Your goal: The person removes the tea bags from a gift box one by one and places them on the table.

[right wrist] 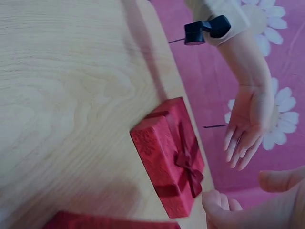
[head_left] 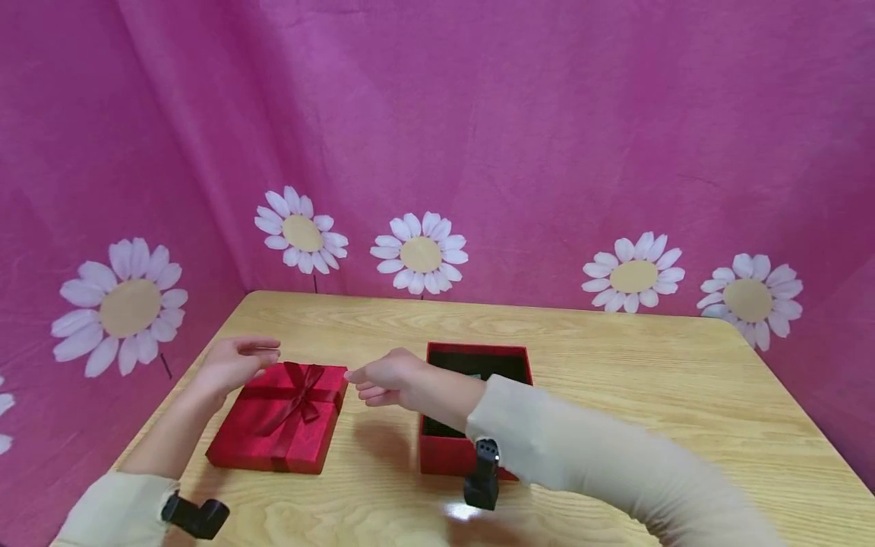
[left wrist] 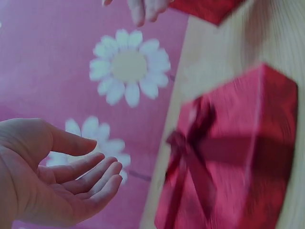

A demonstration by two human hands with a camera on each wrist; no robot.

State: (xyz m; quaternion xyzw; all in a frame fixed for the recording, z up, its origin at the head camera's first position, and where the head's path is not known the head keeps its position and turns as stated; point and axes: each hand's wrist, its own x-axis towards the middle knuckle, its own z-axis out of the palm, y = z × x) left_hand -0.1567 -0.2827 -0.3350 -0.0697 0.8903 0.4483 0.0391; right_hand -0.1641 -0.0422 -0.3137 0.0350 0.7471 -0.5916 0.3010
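Observation:
A red box lid [head_left: 239, 437] with a dark red ribbon and bow [head_left: 301, 395] lies on the left part of the table. Above its far left corner hovers my left hand [head_left: 229, 368], its fingers loosely bent and holding nothing; the left wrist view shows this palm [left wrist: 57, 186] apart from the lid. My right hand [head_left: 390, 377] is in the air by the lid's far right corner, with nothing seen in it and its fingers partly curled. Under the right forearm stands an uncovered red box [head_left: 447, 456] with a dark inside; the arm hides part of it, and a small pale item inside is unclear.
The light wooden table [head_left: 649, 410] extends to the right of the box. Behind and to the left hangs a pink cloth [head_left: 513, 152] with white daisies. A small black camera [head_left: 481, 475] sits on the right wrist, another black camera [head_left: 194, 516] on the left.

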